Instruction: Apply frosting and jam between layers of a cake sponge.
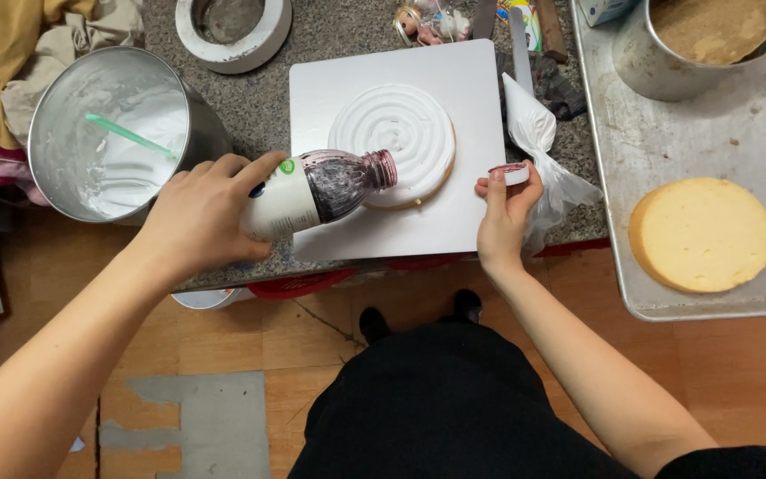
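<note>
- Left hand (201,213): wrapped around the labelled body of a small plastic bottle (316,188), which lies tipped on its side, open neck pointing at the cake and hovering at its near edge; dark purple syrup or jam coats the inside, and none shows on the cake.
- Right hand (503,208): fingers pinched on the bottle's cap (513,172), held at the right edge of the board; the bottle is already uncapped.
- Cake layer (394,144): round, already covered with white cream piped in concentric rings, pale sponge showing at the rim; sits on a white square board (476,106).
- Piping bag (538,146): clear, lying just beside the board, apparently set down.
- Steel mixing bowl (113,133): left of the board, smeared with white cream, a green-handled spatula (130,135) inside.
- Metal tray (613,177): right, bearing a second bare sponge round (700,232), not yet stacked.
</note>
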